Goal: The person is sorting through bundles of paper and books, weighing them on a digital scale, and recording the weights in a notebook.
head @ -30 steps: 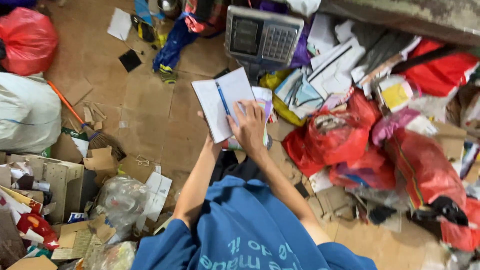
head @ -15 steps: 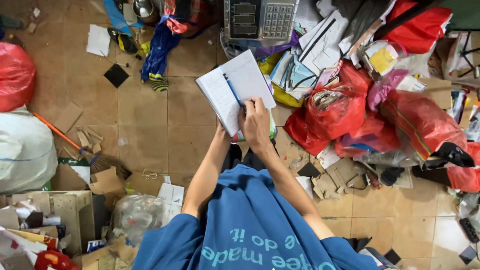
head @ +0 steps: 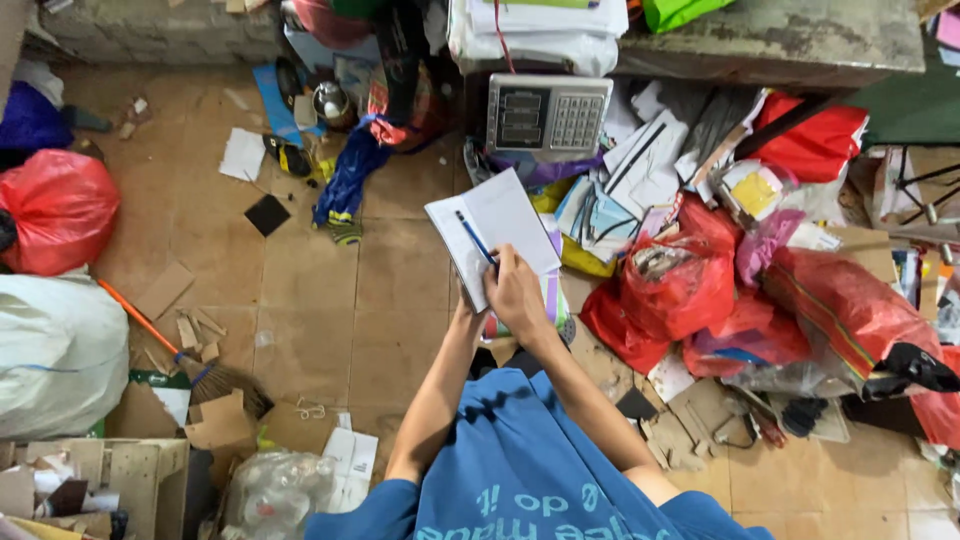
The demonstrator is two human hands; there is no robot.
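Right hand (head: 517, 292): fingers are pinching a blue pen (head: 476, 238), resting on the notebook (head: 492, 232).
Left hand (head: 466, 318): sitting under the notebook; can't tell its fingers.
Notebook: hovering open just below the scale (head: 547, 113).

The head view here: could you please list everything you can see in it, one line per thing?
Notebook: one, white pages, open, held above the floor at centre.
Pen: one, blue, lying across the notebook page.
Weighing scale: one, grey with keypad, on the floor beyond the notebook.
Red bags: several, stuffed, piled at the right; another red bag at the left edge.
White sack: one, large, lower left.
Broom: one, orange handle, on the floor at left.
Papers and books: many, mixed colours, heaped beside the scale.
Cardboard scraps: many, brown, lower left.
Left hand: under the notebook, holding it.
Right hand: on the notebook's lower edge, fingers at the pen.
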